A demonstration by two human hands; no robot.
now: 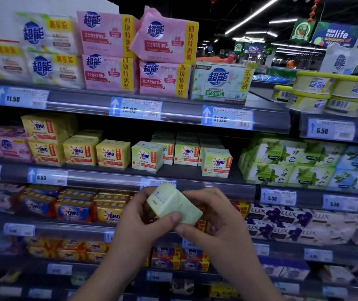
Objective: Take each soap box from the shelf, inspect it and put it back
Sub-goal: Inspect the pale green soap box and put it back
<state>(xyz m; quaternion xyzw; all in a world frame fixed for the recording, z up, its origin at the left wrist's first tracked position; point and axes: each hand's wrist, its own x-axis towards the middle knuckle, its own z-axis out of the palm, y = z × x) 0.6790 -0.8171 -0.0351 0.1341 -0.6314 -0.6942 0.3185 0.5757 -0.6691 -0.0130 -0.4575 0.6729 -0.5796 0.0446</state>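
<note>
Nearest, low in the middle of the view, both hands hold the box [172, 204] in front of the shelves. The left hand [139, 218] has its grip closed round the box's left end, thumb on the near face. The right hand [215, 216] has its grip pinching the right end, fingers curled behind. The box is pale green and tilted, a plain face with small print turned up. It looks light and stiff at the edges, but the wrap seems glossy and so slippery. Holding it by opposite ends, without squeezing the broad faces, should avoid dents. Beyond, the shelf [108, 181] of green OMO boxes [146, 157] has room in its front row, probably the box's place. Farther up stand pink packs [108, 38].
</note>
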